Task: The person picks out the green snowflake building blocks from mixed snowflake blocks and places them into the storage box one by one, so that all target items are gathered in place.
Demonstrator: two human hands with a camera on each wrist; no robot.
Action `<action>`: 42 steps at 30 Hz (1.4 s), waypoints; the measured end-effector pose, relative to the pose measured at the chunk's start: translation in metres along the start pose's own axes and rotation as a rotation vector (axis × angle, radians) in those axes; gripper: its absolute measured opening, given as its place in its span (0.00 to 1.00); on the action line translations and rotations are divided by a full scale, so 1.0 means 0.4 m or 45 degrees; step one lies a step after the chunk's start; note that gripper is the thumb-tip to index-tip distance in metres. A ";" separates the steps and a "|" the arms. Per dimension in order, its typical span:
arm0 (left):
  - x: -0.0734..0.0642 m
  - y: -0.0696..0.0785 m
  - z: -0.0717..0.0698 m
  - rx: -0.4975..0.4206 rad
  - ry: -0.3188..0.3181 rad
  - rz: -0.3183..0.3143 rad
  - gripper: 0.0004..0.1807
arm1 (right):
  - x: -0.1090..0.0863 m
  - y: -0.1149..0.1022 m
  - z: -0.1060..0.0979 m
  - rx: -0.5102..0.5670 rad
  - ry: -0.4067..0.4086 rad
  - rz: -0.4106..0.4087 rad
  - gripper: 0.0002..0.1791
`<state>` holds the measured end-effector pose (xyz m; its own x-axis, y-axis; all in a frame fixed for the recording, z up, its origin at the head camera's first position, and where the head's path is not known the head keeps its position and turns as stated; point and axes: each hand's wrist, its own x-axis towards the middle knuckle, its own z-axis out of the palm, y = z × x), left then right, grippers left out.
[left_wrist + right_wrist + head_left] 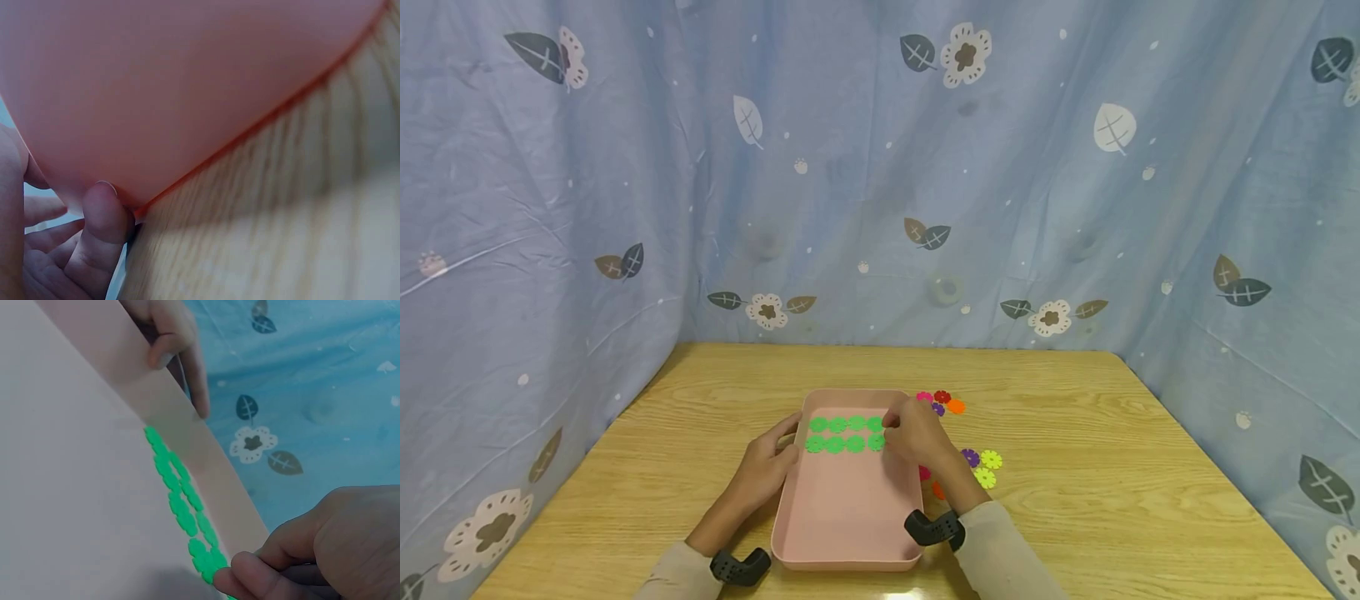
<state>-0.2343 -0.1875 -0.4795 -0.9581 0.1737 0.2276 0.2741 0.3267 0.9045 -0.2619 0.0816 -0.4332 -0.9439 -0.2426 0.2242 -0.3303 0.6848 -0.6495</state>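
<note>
A shallow pink tray lies on the table, with two rows of green flower-shaped discs near its far end. My left hand grips the tray's left wall; in the right wrist view its thumb tip laps over the rim while another finger runs down outside. Over the tray's right side, my right hand pinches with thumb and forefinger at the right end of the rows. A green sliver shows under those fingertips, apparently a disc, mostly hidden by the fingers.
Right of the tray lie loose flower discs: a red one, an orange one, a purple one and yellow-green ones. Some are partly hidden by the right arm. A blue patterned curtain surrounds the wooden table.
</note>
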 end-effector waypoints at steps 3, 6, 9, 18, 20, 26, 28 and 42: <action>-0.001 0.001 0.001 -0.010 -0.002 -0.005 0.31 | 0.000 0.001 -0.001 -0.008 -0.002 -0.009 0.06; -0.003 0.003 0.001 -0.020 -0.005 -0.012 0.31 | -0.001 0.007 -0.003 0.039 -0.022 -0.011 0.06; -0.003 0.004 0.002 -0.027 -0.008 -0.016 0.31 | -0.002 0.016 -0.008 0.162 -0.061 -0.024 0.07; -0.002 0.003 0.001 -0.021 -0.007 -0.009 0.31 | -0.008 0.022 -0.032 0.452 -0.162 -0.029 0.08; -0.002 0.002 0.002 -0.011 -0.002 -0.008 0.31 | -0.007 0.024 -0.034 0.433 -0.169 -0.056 0.08; -0.003 0.002 0.002 0.000 -0.002 -0.007 0.31 | -0.007 0.024 -0.049 0.412 -0.169 -0.062 0.08; -0.004 0.003 0.001 -0.001 -0.003 -0.007 0.31 | -0.008 0.022 -0.056 0.439 -0.171 -0.043 0.08; -0.003 0.000 0.001 0.007 -0.006 -0.007 0.31 | -0.022 0.027 -0.118 0.644 -0.146 -0.045 0.10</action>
<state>-0.2333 -0.1875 -0.4800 -0.9593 0.1759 0.2208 0.2690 0.3329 0.9038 -0.2575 0.1234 -0.4079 -0.9163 -0.3526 0.1900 -0.2922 0.2641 -0.9192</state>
